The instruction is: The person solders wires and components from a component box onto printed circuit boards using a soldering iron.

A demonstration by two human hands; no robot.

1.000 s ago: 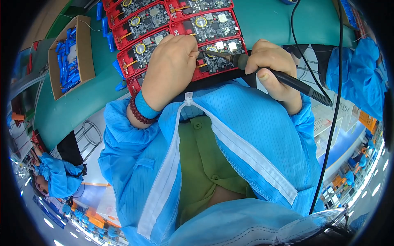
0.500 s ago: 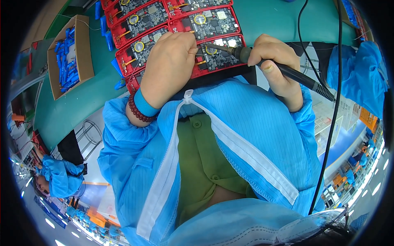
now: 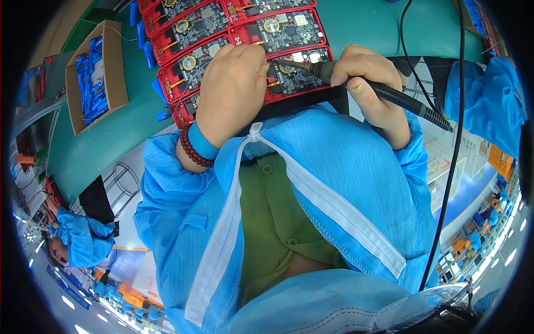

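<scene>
While my left hand (image 3: 233, 89) is lying palm-down across the red plastic trays of dark circuit boards (image 3: 245, 42), its fingers (image 3: 247, 55) are held close together and are pinching a thin wire (image 3: 266, 71) at the edge of the nearest board. My right hand (image 3: 370, 83) is wrapping its fingers (image 3: 356, 64) tightly around the black pen-shaped soldering iron (image 3: 378, 92), gripping it like a thick pencil, with the thumb pressing on the barrel. The iron's metal tip (image 3: 295, 64) is pointing left and is touching the board just beside my left fingertips, near a round yellow-ringed part (image 3: 286, 68). Its black cord (image 3: 445, 167) is running off to my right and down past my blue striped coat (image 3: 345, 189). The trays are lying in rows on the green desk (image 3: 384, 28), right against my chest. On my left wrist a blue band (image 3: 201, 142) and a dark red bead bracelet (image 3: 189, 153) are sitting side by side. Farther to my left on the desk, well apart from the trays, an open cardboard box of blue parts (image 3: 94, 72) is standing.
</scene>
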